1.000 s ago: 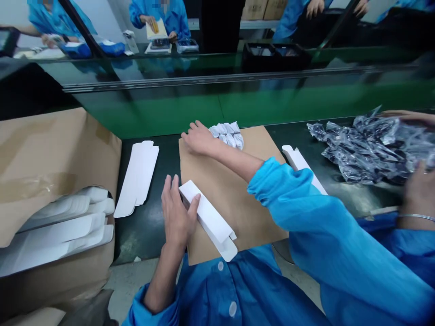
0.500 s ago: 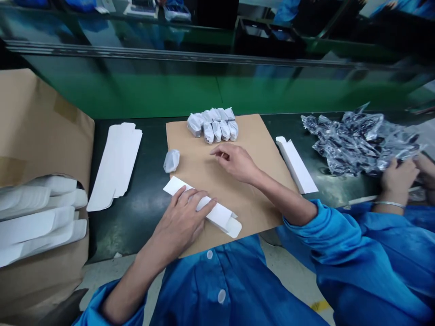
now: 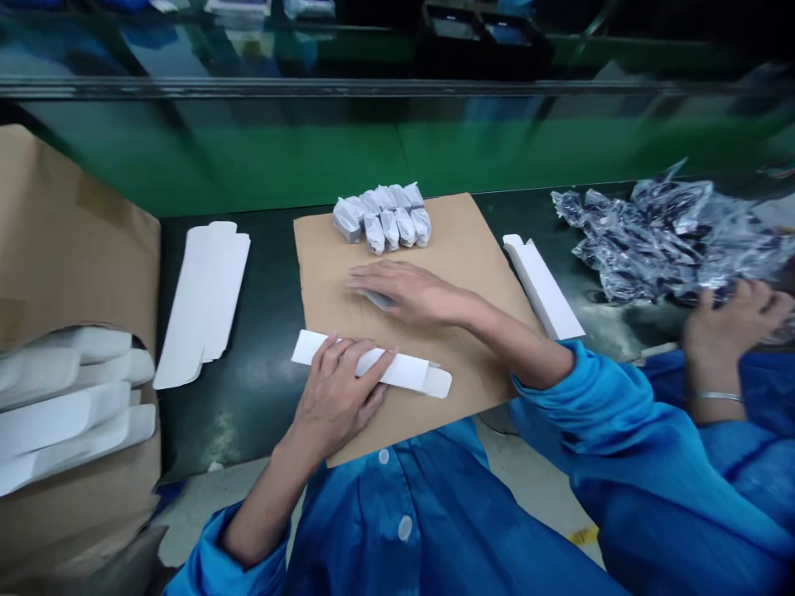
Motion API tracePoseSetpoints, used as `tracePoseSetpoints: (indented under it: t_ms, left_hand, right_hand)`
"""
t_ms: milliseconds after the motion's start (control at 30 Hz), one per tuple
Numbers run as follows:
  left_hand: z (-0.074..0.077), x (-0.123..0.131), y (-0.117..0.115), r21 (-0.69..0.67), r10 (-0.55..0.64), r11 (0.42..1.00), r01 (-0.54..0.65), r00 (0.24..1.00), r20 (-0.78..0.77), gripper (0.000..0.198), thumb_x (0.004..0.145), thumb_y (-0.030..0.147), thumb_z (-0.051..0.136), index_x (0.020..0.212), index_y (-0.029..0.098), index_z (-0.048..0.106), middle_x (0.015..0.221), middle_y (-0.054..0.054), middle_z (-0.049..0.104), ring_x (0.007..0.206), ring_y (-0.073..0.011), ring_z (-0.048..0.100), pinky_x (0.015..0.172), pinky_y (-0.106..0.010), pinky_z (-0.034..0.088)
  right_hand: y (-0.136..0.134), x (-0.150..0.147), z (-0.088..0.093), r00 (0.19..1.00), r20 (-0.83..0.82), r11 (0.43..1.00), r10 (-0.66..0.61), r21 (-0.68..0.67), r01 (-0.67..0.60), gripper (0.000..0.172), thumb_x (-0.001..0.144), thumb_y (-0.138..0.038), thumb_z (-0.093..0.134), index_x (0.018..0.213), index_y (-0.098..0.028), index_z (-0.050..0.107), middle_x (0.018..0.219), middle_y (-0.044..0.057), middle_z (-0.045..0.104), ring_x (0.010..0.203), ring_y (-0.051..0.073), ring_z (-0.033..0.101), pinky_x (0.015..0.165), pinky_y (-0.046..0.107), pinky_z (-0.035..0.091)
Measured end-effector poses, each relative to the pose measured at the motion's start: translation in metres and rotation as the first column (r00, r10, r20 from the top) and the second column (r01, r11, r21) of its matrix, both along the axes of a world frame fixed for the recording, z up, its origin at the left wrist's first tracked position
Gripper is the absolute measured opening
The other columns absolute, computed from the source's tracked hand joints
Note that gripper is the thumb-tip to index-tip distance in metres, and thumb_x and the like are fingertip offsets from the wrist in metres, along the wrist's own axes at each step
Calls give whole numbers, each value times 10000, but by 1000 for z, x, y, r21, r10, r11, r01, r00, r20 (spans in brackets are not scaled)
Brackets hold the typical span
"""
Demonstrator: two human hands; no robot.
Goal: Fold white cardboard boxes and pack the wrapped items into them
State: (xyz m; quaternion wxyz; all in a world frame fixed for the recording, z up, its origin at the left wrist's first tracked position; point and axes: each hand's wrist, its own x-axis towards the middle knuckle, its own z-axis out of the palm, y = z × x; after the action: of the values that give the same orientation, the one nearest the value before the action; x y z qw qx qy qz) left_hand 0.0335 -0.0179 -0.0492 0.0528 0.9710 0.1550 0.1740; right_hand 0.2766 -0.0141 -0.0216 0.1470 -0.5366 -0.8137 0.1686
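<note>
Under my left hand (image 3: 341, 389) lies a slim white carton (image 3: 407, 371), slanting across the cardboard sheet (image 3: 472, 364). Its right end stands open with a flap sticking out, and my fingers wrap over its middle. Farther back, my right hand (image 3: 410, 291) is curled, palm down, over a small packet in whitish wrapping (image 3: 378, 299). Only a sliver of that packet shows below the fingers, which are slightly blurred. Behind it, several similar wrapped packets (image 3: 382, 217) stand in two rows at the sheet's far edge.
Flattened white cartons (image 3: 204, 302) lie at left, beside a big brown box (image 3: 74, 232) of more blanks. To the right are another formed white carton (image 3: 543, 285) and a heap of clear plastic bags (image 3: 664, 240), with a co-worker's hand (image 3: 726, 339) at it. A green wall (image 3: 261, 165) rises behind.
The lone wrapped packet at the sheet's left edge has been picked up by my right hand. My left hand has turned the carton closer to level. The view has shifted slightly.
</note>
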Motion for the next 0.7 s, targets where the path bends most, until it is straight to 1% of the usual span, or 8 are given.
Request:
tracePoseSetpoints:
  t_ms: [33, 100, 200, 300, 400, 500, 567, 700]
  left_hand:
    - [2, 1, 1, 11, 5, 1000, -5, 1000, -14, 424, 898, 249, 603, 1322, 232, 601, 1215, -128, 623, 1136, -291, 516, 1098, -531, 383]
    - [9, 3, 5, 22, 29, 999, -27, 997, -72, 428, 899, 287, 615, 1319, 204, 603, 1199, -151, 623, 1105, -313, 528, 1049, -540, 418]
    - [20, 11, 11, 35, 46, 999, -40, 983, -178, 497, 886, 357, 642, 1339, 161, 587, 1246, -191, 599, 1147, -356, 523, 1059, -575, 397]
    - [26, 22, 12, -25, -81, 997, 77, 961, -263, 560, 915, 346, 599, 1444, 197, 489, 1422, -192, 505, 1310, -361, 449, 1109, -551, 359]
    - [25, 30, 9, -113, -216, 976, 188, 913, -346, 562, 956, 201, 475, 1493, 352, 411, 1479, -125, 475, 1295, -320, 475, 1020, -504, 420]
    - [23, 29, 7, -168, -257, 964, 206, 885, -388, 629, 935, 105, 425, 1447, 469, 436, 1497, -74, 457, 1224, -313, 509, 907, -480, 431]
    - [23, 27, 8, -198, -281, 955, 220, 883, -377, 657, 915, 63, 412, 1423, 478, 462, 1520, -63, 424, 1240, -310, 491, 894, -471, 410]
    - [24, 21, 11, -237, -336, 934, 267, 880, -336, 666, 907, 31, 401, 1415, 454, 481, 1534, -68, 389, 1297, -305, 448, 916, -462, 378]
  right_hand:
    - [-15, 12, 0, 1000, -17, 1000, -16, -18, 16, 631, 873, -45, 554, 1474, -196, 433, 1571, 88, 408, 1436, 231, 370, 1163, 443, 340]
    - [-38, 23, 1, 975, -5, 974, -223, -31, 223, 587, 909, -157, 612, 1469, -188, 437, 1527, 115, 461, 1415, 250, 406, 1142, 468, 369]
    - [-49, 12, -3, 858, 105, 862, -502, -19, 507, 499, 919, -382, 659, 1342, -140, 553, 1299, 170, 608, 1228, 318, 543, 978, 490, 482]
    - [-44, -1, -10, 885, 168, 895, -434, -33, 445, 363, 925, -338, 655, 1214, -124, 608, 1177, 154, 631, 1146, 296, 568, 929, 434, 493]
    - [-53, 6, -14, 871, 179, 885, -458, -3, 466, 310, 939, -277, 626, 1204, -119, 607, 1177, 154, 627, 1134, 292, 575, 941, 428, 485]
    - [-91, 22, -12, 797, 168, 810, -580, 22, 586, 332, 946, -227, 584, 1254, -103, 584, 1188, 180, 636, 1130, 320, 591, 932, 458, 490]
    - [-123, 26, -9, 787, 44, 787, -615, -21, 616, 358, 931, -189, 585, 1282, -122, 565, 1199, 159, 657, 1089, 290, 628, 903, 426, 510]
    - [-162, 14, -1, 850, -192, 867, -490, -211, 452, 362, 921, -232, 635, 1271, -184, 556, 1116, 71, 703, 930, 198, 682, 806, 319, 534]
